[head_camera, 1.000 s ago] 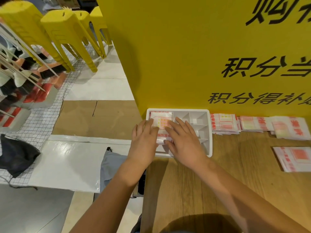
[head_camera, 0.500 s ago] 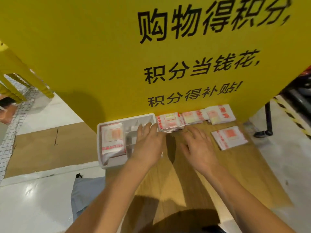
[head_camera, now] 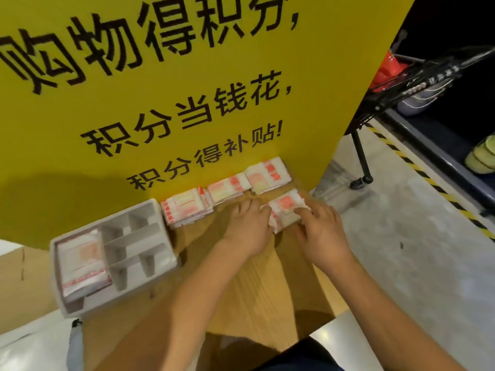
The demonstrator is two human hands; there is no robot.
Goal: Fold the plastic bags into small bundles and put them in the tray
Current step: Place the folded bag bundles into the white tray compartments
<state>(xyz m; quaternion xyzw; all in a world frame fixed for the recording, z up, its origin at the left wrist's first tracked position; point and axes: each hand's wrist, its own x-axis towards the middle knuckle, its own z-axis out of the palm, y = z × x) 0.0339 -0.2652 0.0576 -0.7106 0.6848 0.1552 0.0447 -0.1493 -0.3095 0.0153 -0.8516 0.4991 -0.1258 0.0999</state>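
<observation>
the person's left hand [head_camera: 247, 228] is lying palm down on the wooden table [head_camera: 241, 290], its fingers [head_camera: 250, 207] stretching forward nearly straight, with the tips touching the left edge of a loose stack of plastic bags [head_camera: 285, 210]. it is holding nothing that shows. the right hand [head_camera: 324, 231] is coming at the same stack from the other side, its fingers [head_camera: 308, 212] bending at the knuckles and the tips resting on the stack's right end. whether those fingers are gripping the bags or only pressing on them cannot be told, as this part is blurred.

the stack is sitting between the two sets of fingertips, white with red print, flat on the table.

just beyond the left fingertips a middle stack [head_camera: 226, 190] is lying against the foot of the yellow board [head_camera: 160, 76]. a farther stack [head_camera: 267, 174] is lying beyond the gap between the two hands, and a left stack [head_camera: 184, 207] is lying to the left of the left fingers, its end touching the tray.

the tray [head_camera: 57, 277], white with dividers, is sitting well to the left of the left fingers. a folded bundle [head_camera: 81, 263] is lying in its long left compartment, the one farthest from the hands.
</observation>
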